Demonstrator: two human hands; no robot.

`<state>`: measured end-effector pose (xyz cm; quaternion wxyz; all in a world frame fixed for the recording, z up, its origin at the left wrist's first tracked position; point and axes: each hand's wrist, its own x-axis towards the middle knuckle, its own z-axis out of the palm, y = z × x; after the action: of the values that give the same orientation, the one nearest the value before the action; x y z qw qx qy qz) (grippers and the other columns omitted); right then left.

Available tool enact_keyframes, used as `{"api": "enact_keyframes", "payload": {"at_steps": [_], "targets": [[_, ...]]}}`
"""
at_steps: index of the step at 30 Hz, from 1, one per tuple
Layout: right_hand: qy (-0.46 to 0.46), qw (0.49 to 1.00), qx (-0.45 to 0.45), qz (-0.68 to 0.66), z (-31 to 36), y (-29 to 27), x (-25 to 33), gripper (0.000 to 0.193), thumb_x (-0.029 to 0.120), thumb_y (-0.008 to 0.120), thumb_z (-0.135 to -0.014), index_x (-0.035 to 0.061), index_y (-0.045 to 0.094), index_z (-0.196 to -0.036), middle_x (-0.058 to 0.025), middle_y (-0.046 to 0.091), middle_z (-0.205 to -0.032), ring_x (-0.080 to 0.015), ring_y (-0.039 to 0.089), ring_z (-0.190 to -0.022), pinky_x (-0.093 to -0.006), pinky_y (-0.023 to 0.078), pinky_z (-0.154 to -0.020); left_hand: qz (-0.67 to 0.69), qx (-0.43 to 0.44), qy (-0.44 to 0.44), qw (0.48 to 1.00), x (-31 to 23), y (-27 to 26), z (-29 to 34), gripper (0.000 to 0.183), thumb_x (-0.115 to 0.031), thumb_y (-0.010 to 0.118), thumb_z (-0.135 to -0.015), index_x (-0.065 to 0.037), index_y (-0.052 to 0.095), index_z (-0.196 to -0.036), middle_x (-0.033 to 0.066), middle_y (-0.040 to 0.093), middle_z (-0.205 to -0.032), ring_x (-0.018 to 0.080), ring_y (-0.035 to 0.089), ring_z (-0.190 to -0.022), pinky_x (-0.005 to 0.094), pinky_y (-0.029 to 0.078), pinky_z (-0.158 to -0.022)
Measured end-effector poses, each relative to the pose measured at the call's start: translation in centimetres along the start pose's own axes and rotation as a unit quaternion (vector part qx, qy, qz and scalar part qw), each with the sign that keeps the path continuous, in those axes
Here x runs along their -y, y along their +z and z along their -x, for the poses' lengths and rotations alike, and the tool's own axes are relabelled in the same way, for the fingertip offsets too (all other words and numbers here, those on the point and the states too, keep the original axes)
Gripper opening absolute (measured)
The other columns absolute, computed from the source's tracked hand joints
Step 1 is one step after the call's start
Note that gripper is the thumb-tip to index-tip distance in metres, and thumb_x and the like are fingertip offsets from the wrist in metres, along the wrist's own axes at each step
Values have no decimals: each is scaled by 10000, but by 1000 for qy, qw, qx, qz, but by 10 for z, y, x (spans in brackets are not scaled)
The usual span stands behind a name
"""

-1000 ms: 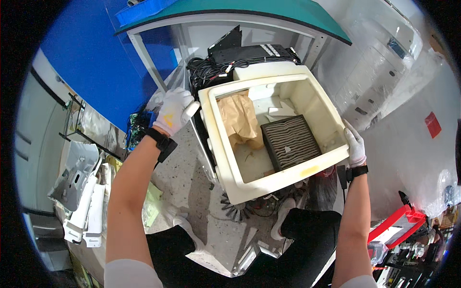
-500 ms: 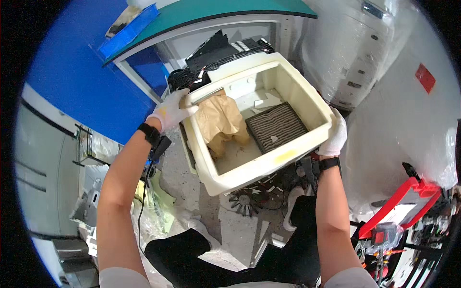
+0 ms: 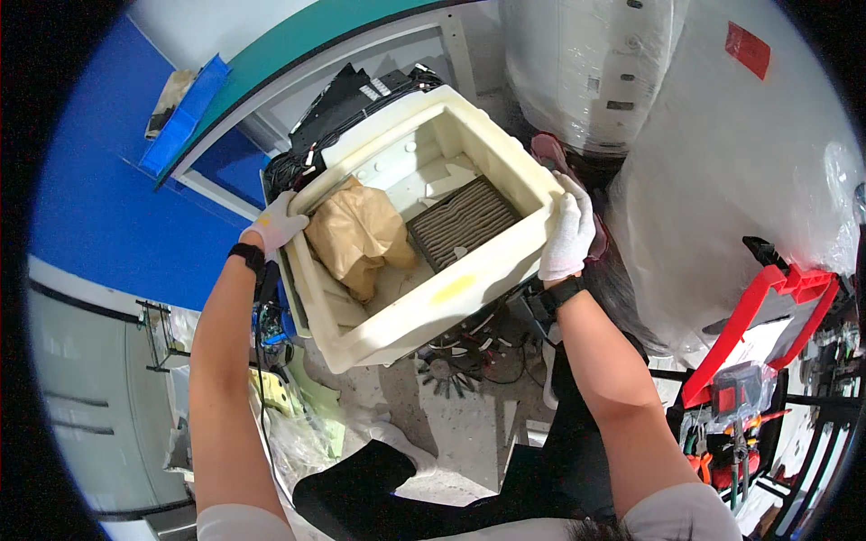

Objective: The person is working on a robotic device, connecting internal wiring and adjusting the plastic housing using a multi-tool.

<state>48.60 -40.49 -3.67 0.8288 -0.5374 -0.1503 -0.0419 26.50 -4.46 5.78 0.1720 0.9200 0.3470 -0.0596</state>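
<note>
Cream plastic tub (image 3: 397,329) gripped at opposite corners

The white-gloved left hand (image 3: 280,221) clasped the rim near the tub's far-left corner, its thumb over the edge; the white-gloved right hand (image 3: 568,234) was wrapped around the near-right corner, though its fingertips were partly hidden.

The tub lay directly between the two, with its long axis slanting away from the body from left to right, so the grip ran on a diagonal. Neither hand was clearly nearer its middle. Inside, crumpled brown paper (image 3: 356,234) lay just beside the left hand, while a pleated filter panel (image 3: 465,221) sat toward the right hand, with flat white pieces (image 3: 448,178) behind it.

Beyond the left hand, coiled black cables (image 3: 290,173) and a black panel (image 3: 347,106) bordered the tub's far side, under a green-topped workbench (image 3: 271,68) whose frame hemmed in that side. Past the right hand, a large plastic-wrapped bulk (image 3: 722,189) crowded the space. Nearer the body, below the tub, a rotary brush (image 3: 445,377) lay on the floor.
</note>
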Motion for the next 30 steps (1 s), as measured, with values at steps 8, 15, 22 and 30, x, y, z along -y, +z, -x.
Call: {"api": "enact_keyframes", "payload": {"at_steps": [8,15,22,30], "targets": [[30,998,-35,-46,-5,-1,-12,413,268,369,-966,-45,573,-1144,-137,609,-1136,-210,556,-1062,-318,394,-967,35,-16,-1,999,-1,3,9,644,-270,622,-772,7,406,-1312,234,569,-1159,313,564,-1080,353,429,-936],[129,977,-61,-157,-16,-3,0,442,309,362,-958,-33,564,-1152,-137,592,-1178,-238,545,-1091,-345,396,-981,43,-41,19,998,-11,2,21,608,-277,614,-741,25,466,-1247,235,595,-1101,324,584,-1036,362,446,-905],[166,962,-69,-205,-27,11,21,643,493,254,-958,-43,395,-1284,-213,481,-1295,-345,472,-1182,-477,372,-1030,61,-49,2,997,-18,-1,29,577,-271,605,-741,31,487,-1219,254,598,-1095,351,583,-1043,376,450,-905],[173,959,-93,-206,-39,8,42,653,527,270,-953,-34,463,-1227,-194,541,-1216,-316,516,-1122,-443,388,-1011,60,-54,-32,996,-40,-6,51,588,-251,607,-736,50,477,-1224,270,579,-1129,370,567,-1061,377,439,-923]]}}
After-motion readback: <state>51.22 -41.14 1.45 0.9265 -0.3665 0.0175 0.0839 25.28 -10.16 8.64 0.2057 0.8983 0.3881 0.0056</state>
